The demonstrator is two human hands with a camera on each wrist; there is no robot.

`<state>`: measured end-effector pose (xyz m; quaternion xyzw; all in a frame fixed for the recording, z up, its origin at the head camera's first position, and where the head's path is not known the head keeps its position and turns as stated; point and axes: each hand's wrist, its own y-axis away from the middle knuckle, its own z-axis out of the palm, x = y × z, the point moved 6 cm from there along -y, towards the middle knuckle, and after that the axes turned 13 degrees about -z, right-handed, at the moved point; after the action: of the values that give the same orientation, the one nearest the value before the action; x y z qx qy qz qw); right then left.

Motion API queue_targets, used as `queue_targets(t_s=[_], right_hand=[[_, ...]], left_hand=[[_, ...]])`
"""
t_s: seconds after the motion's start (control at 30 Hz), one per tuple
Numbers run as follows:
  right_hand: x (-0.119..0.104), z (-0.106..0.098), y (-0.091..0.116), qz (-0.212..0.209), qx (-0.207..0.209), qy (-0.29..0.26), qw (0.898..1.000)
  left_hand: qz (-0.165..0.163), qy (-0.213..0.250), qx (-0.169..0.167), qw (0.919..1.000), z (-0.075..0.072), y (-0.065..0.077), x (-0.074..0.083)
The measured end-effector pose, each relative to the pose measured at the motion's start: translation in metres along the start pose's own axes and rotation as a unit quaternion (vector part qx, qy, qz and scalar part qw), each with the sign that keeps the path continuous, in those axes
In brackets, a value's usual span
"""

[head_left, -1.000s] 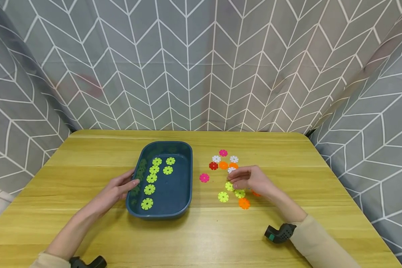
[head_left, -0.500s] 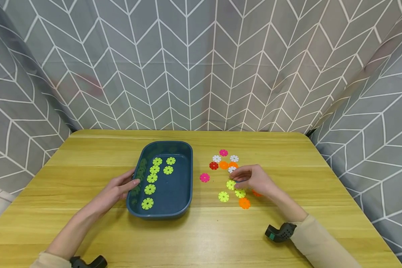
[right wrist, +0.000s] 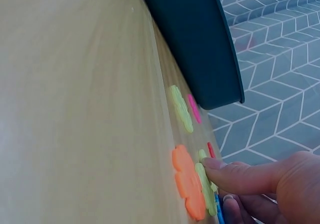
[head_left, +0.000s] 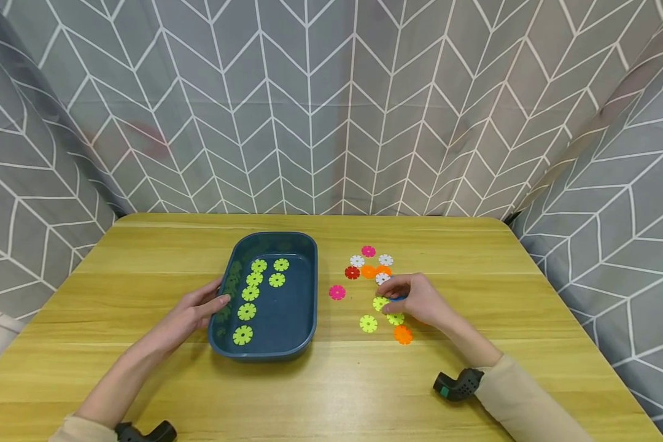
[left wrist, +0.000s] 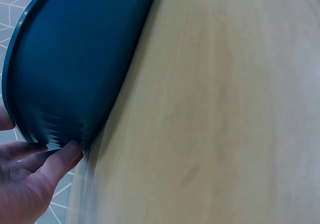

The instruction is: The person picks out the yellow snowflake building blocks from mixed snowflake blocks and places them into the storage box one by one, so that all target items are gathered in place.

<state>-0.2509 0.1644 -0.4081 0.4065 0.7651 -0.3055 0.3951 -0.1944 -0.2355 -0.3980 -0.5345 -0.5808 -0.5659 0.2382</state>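
A dark blue plastic tub (head_left: 279, 313) stands left of centre in the head view, with several yellow-green snowflake discs (head_left: 247, 312) lying inside along its left half. My left hand (head_left: 203, 304) grips the tub's left wall, thumb over the rim; in the left wrist view its fingers (left wrist: 60, 159) are at the ribbed end of the tub (left wrist: 75, 63). Over the loose discs, my right hand (head_left: 414, 298) pinches at a yellow-green snowflake disc (head_left: 379, 303) between thumb and fingertips. A blue disc (head_left: 396, 298) shows partly beneath that hand.
Behind the right hand lie white (head_left: 356, 261), pink (head_left: 368, 251), red (head_left: 352, 272) and orange discs (head_left: 368, 272). Two more yellow-green discs (head_left: 368, 323) and an orange disc (head_left: 403, 334) lie nearer. A patterned grey curtain (head_left: 331, 110) hangs behind the wooden table (head_left: 331, 393).
The right thumb has moved slightly left and down onto the yellow-green disc, which has shifted a little. More of the blue disc shows under the hand. The left hand and tub stay put.
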Motion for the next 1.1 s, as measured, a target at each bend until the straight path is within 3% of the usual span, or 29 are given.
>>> queue_targets(t_s=[1.1], right_hand=[[-0.0042, 0.0046, -0.0004, -0.040, -0.005, 0.018, 0.999]], left_hand=[[0.003, -0.003, 0.000, 1.0000, -0.0006, 0.0004, -0.0005]])
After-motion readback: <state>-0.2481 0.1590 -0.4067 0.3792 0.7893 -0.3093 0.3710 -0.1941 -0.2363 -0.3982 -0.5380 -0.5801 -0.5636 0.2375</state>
